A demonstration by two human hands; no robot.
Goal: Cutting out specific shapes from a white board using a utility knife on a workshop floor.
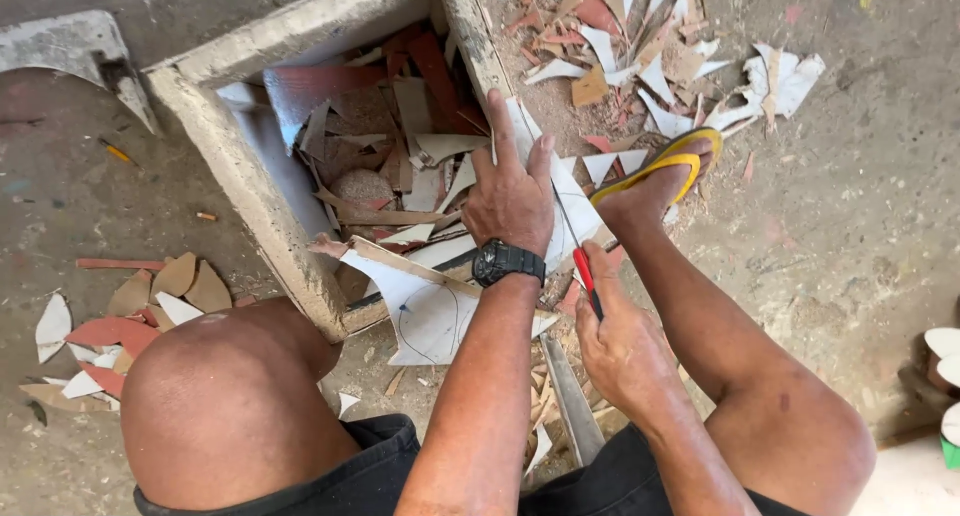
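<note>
- Plainly, much cutting is already done: the concrete-edged bin [245, 166] at the far left is heaped with red, tan and white offcuts, and more scraps [640, 46] litter the floor on the far right.
- The white sheet [440, 306] lies across the bin's near corner, in the middle of the scene; a thin curved line drawn on it looks uncut, so I judge some shaping is left.
- The left hand [510, 196] lies flat on the sheet's far part, fingers spread, arm stretched forward, a black watch [507, 262] on the wrist.
- The right hand [625, 346], nearer and to the right, is closed around a thin red-handled saw [583, 271], its blade running along the sheet's right edge.
- A foot in a yellow sandal [665, 171] is planted just right of the sheet.
</note>
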